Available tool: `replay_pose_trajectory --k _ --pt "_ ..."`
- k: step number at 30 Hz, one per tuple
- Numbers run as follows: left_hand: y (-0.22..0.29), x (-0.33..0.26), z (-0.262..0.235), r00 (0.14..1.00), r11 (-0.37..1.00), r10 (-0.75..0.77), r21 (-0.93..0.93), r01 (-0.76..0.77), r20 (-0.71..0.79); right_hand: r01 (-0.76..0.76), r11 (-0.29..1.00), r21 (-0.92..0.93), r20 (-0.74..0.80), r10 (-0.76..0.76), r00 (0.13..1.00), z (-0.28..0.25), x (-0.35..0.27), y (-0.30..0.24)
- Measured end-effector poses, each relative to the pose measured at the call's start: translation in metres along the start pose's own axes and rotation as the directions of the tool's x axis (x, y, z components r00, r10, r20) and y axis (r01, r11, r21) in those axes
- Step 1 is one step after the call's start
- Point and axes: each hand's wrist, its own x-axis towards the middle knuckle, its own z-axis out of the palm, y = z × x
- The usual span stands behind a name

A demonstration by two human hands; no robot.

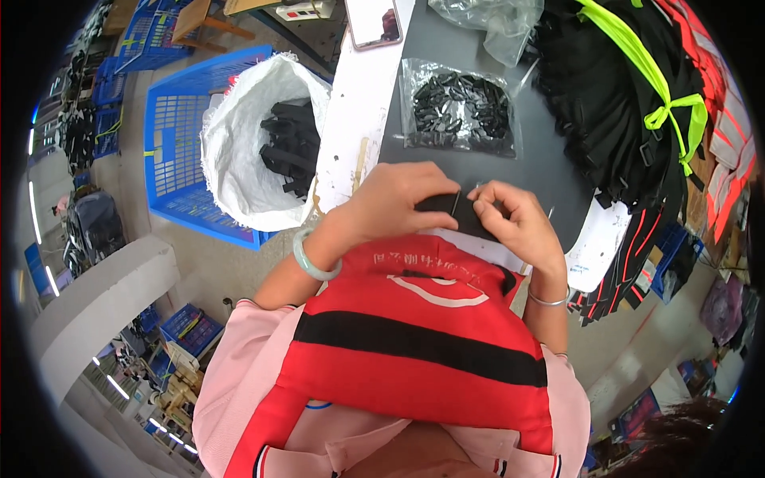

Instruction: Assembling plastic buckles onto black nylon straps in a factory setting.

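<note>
My left hand (394, 203) and my right hand (518, 219) meet at the near edge of a dark grey table (550, 159). Both pinch a black strap (454, 209) stretched between them, the fingertips close together at its middle. A pale green bangle sits on my left wrist and a thin silver one on my right. Just beyond the hands lies a clear plastic bag of small black buckles (458, 107). My red and black vest fills the lower middle of the view.
A white woven sack (247, 151) with black straps inside stands in a blue plastic crate (179, 135) at my left. A heap of black straps with neon yellow bands (629, 88) covers the table's right. A phone (373, 20) lies at the far edge.
</note>
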Motion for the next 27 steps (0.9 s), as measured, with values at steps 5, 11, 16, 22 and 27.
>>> replay_pose_trajectory --k 5,11,16,22,27 --pt "0.0 -0.007 0.006 0.995 0.995 0.1 0.005 -0.1 0.014 -0.112 0.99 0.086 0.241 0.088 0.967 0.002 0.0 -0.003" --pt "-0.004 -0.014 0.019 0.927 0.498 -0.376 -0.84 0.215 0.014 0.121 0.935 0.333 -0.043 -0.113 0.993 0.027 0.002 -0.004" --pt "-0.012 -0.023 0.028 0.893 0.29 -0.449 -0.945 0.152 0.006 0.179 0.982 -0.066 -0.165 -0.187 0.968 0.042 0.018 -0.023" --pt "-0.004 -0.036 0.01 0.885 0.409 -0.463 -0.897 0.164 -0.049 0.338 0.905 -0.258 -0.131 -0.379 0.916 0.046 0.026 -0.036" --pt "-0.036 -0.066 -0.072 0.714 0.252 -0.538 -0.894 -0.371 -0.448 0.296 0.864 -0.407 -0.21 -0.404 0.89 0.03 0.024 -0.026"
